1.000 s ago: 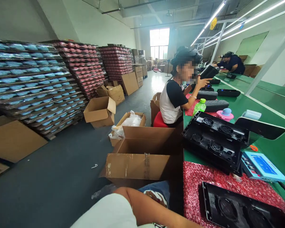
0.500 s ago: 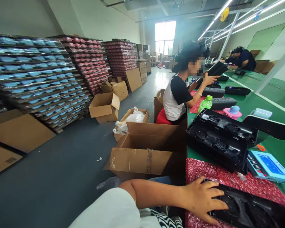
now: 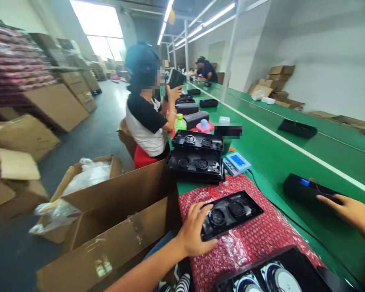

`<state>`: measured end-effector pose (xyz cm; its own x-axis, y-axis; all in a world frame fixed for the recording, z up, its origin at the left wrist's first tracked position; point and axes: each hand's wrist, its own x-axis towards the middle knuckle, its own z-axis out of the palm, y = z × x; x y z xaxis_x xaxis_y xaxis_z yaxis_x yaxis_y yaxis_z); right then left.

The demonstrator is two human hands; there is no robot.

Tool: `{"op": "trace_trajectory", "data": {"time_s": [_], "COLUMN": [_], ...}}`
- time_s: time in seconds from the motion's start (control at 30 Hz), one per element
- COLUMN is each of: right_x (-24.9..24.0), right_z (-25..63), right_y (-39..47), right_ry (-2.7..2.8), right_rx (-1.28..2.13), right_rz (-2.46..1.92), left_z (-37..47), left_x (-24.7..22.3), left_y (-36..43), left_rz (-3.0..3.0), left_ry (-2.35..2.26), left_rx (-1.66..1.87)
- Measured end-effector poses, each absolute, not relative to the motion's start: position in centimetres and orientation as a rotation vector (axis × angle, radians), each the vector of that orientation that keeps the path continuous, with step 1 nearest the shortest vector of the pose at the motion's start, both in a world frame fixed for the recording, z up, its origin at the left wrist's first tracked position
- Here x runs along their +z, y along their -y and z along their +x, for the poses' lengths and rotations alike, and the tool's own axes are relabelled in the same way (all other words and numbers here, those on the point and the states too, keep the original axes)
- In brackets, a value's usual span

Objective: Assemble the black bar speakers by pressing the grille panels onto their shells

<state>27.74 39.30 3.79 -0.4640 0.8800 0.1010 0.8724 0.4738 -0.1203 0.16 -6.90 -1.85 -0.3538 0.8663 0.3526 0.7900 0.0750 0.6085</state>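
Under left hand (image 3: pixel 194 229): speaker panel (image 3: pixel 231 213)

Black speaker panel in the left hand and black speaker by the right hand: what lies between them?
In the head view, red bubble wrap, then green table crossed by a black cable.

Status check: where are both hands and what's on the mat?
Left hand grips edge of black speaker panel on red bubble wrap. Right hand reaches, fingers on black speaker on the green belt. Nothing between them.
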Motion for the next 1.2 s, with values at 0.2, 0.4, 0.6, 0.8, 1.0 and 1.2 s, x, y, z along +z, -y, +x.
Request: {"op": "trace_trajectory", "data": {"time_s": [0.2, 0.4, 0.6, 0.8, 1.0, 1.2], "right_x": [4.1, 5.6, 6.6, 8.9, 10.8, 9.1], "right_z": [28.5, 28.4, 26.9, 23.1, 17.7, 12.7], "right_y": [-39.7, -38.6, -38.2, -34.8, -26.4, -18.4], "right_ry": [2.628, 2.683, 2.514, 2.467, 2.597, 2.691], "right_rx": [0.127, 0.082, -0.123, -0.327, -0.243, -0.006], "right_rz": [-1.724, -1.713, -1.817, -1.568, -0.965, -0.465], "left_z": [-1.5, -2.3, -3.3, -3.3, -3.7, -4.1], "left_x": [-2.1, -2.4, -1.7, 1.0, 2.5, 2.4], "left_y": [10.2, 12.6, 13.0, 13.8, 14.4, 15.6], "left_rz": [1.645, 1.267, 0.911, 0.581, 0.525, 0.425], "left_ry": [-2.171, -1.996, -1.862, -1.607, -1.577, -1.524], "left_rx": [1.275, 1.554, 1.737, 1.944, 2.112, 2.208]}}
